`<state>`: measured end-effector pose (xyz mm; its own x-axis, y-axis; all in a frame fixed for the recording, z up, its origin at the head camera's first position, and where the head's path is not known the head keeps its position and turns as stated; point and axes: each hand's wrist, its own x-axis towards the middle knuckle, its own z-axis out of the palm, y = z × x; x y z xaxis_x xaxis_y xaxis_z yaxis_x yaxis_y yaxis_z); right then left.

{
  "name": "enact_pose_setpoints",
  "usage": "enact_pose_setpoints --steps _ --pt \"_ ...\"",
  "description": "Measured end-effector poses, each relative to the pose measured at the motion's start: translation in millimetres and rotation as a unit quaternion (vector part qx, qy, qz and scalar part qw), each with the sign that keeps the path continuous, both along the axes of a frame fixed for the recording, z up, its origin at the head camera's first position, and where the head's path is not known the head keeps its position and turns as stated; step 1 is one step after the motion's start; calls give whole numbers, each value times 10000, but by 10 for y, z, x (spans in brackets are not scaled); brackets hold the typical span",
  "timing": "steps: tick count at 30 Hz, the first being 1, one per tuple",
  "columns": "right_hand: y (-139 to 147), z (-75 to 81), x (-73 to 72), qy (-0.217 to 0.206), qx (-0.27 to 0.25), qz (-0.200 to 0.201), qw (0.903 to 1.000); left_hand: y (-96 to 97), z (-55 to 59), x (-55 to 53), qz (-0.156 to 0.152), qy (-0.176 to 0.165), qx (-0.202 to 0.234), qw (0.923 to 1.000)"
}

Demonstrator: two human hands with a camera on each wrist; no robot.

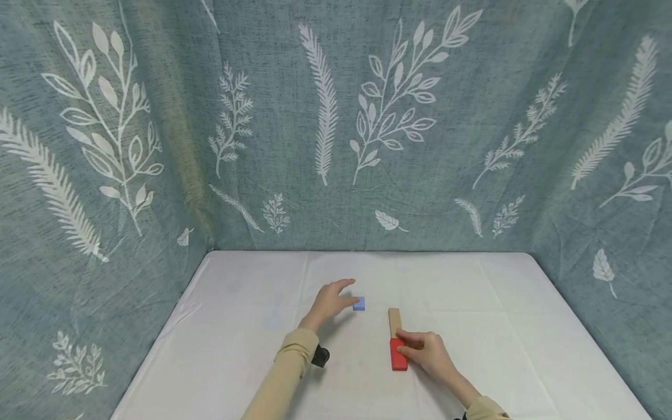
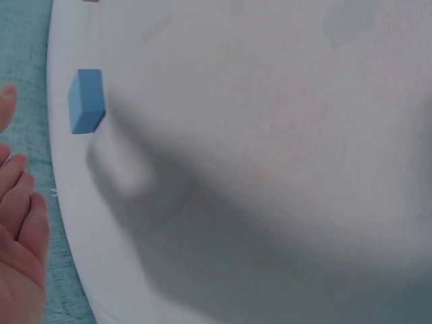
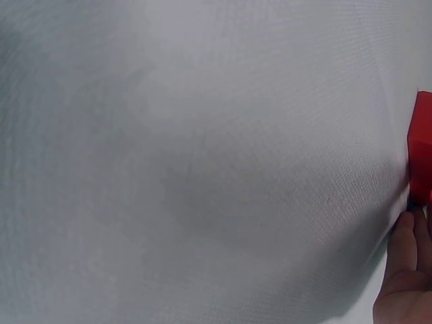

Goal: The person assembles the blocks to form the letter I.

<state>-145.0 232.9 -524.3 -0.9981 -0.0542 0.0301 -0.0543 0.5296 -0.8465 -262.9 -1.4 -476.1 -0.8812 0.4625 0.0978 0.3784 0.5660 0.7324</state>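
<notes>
A small blue block (image 1: 359,305) stands on the white-covered table, left of the other blocks. My left hand (image 1: 328,300) hovers just left of it, thumb and fingers spread apart; the thumb tip overlaps the block in the head view. The left wrist view has that hand (image 2: 20,229) at its left edge, apart from the blue block (image 2: 86,104). With my right hand (image 1: 430,353) I pinch a red block (image 1: 399,359) from its right side. A tan wooden block (image 1: 394,322) lies end to end with it on the far side. The right wrist view cuts off the red block (image 3: 422,148).
The white cloth (image 1: 236,326) covers the table, whose far edge meets a green leaf-patterned curtain (image 1: 336,221). More curtain hangs along the left and right sides. A small black device (image 1: 321,356) sits on the left wrist.
</notes>
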Motion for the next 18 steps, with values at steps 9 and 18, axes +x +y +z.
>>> enact_pose_setpoints --steps 9,18 --pt "20 -15 -13 49 1 125 9999 20 -139 40 -31 -46 117 9999" --pt "24 2 -9 -4 -92 178 9998 67 -320 69 153 42 178 9997"
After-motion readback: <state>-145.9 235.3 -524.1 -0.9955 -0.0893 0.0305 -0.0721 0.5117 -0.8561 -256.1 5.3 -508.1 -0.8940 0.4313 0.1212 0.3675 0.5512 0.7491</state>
